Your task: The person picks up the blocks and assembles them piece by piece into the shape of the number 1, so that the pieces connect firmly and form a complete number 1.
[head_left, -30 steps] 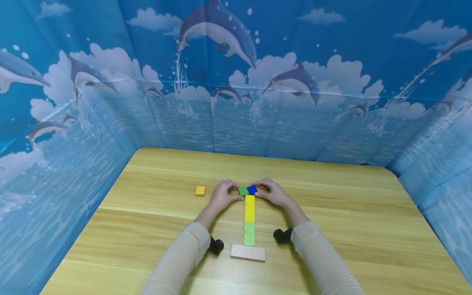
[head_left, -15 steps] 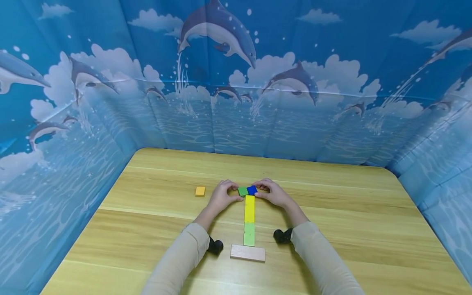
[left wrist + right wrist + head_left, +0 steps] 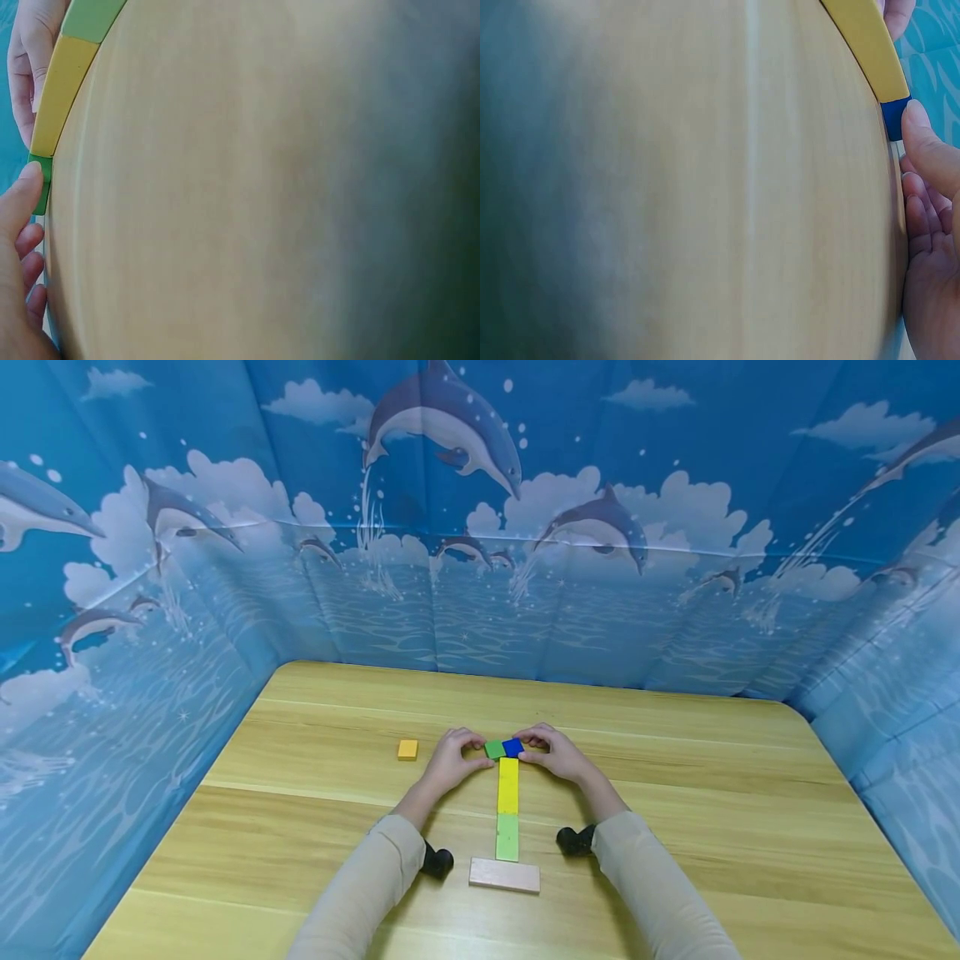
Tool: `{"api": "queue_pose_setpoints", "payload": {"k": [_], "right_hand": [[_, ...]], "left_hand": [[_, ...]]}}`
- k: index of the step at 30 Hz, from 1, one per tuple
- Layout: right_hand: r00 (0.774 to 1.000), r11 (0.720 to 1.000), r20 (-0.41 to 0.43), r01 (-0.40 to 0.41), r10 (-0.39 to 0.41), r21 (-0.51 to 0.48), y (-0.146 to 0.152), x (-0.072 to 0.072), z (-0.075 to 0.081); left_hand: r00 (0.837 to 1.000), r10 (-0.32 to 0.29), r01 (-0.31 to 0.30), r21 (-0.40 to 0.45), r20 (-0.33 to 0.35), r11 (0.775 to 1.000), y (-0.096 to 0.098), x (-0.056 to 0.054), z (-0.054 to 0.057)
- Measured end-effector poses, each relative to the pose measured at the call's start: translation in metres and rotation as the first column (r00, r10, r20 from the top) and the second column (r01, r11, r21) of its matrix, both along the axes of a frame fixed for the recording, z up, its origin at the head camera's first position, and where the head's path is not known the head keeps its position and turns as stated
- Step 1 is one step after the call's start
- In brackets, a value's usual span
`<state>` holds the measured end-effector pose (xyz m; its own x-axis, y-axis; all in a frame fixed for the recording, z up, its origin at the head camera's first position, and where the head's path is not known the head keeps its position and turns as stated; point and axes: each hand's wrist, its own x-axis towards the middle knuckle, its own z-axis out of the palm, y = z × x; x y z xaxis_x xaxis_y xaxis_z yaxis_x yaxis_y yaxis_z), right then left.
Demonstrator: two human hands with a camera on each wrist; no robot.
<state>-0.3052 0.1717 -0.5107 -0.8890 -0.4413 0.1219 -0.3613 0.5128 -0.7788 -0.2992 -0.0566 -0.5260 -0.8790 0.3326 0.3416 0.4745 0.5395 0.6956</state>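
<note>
My left hand (image 3: 453, 758) pinches a small green square block (image 3: 495, 749) between thumb and fingers; its thumb shows on the green block (image 3: 39, 196) in the left wrist view. From the other side my right hand (image 3: 557, 755) pinches a blue square block (image 3: 513, 747), also under the thumb in the right wrist view. The green and blue blocks lie side by side, slightly angled. They sit at the far end of a long yellow block (image 3: 508, 786). A light green block (image 3: 507, 837) continues the column toward me, with a plain wooden block (image 3: 504, 875) lying crosswise below it.
An orange square block (image 3: 407, 750) lies alone to the left of my left hand on the wooden table (image 3: 300, 827). Black wrist devices jut from both sleeves near the column. A blue dolphin-print curtain (image 3: 480, 602) stands around the table's back and sides.
</note>
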Motion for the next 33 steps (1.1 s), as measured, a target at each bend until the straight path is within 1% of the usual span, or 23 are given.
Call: {"api": "queue_pose_setpoints", "payload": {"k": [3, 10, 16, 22, 26, 28, 33], "right_hand": [[1.000, 1.000, 0.003, 0.002, -0.002, -0.001, 0.000, 0.000, 0.000], [1.000, 1.000, -0.001, 0.003, -0.003, 0.007, 0.000, 0.001, 0.001], [1.000, 1.000, -0.005, -0.002, 0.002, 0.006, 0.000, 0.002, 0.002], [1.000, 1.000, 0.005, 0.007, -0.007, 0.008, -0.001, 0.002, 0.003], [1.000, 1.000, 0.016, 0.007, -0.007, -0.014, -0.001, 0.003, 0.003], [1.000, 1.000, 0.019, 0.008, -0.007, -0.019, -0.001, 0.003, 0.003], [1.000, 1.000, 0.018, 0.013, -0.013, 0.015, -0.002, 0.003, 0.005]], "left_hand": [[1.000, 0.007, -0.007, -0.010, 0.007, 1.000, 0.000, 0.000, 0.000], [0.999, 0.011, -0.011, -0.003, 0.033, 1.000, 0.001, 0.001, 0.002], [1.000, 0.008, -0.009, 0.005, 0.023, 1.000, 0.001, 0.001, 0.002], [0.999, 0.000, -0.002, 0.071, 0.041, 0.997, -0.001, 0.003, 0.002], [0.999, -0.008, 0.002, 0.127, 0.049, 0.992, -0.003, 0.004, 0.004], [0.999, -0.004, -0.001, 0.140, 0.039, 0.990, -0.005, 0.005, 0.007], [1.000, -0.001, 0.005, 0.155, -0.025, 0.988, -0.013, 0.006, 0.012]]}}
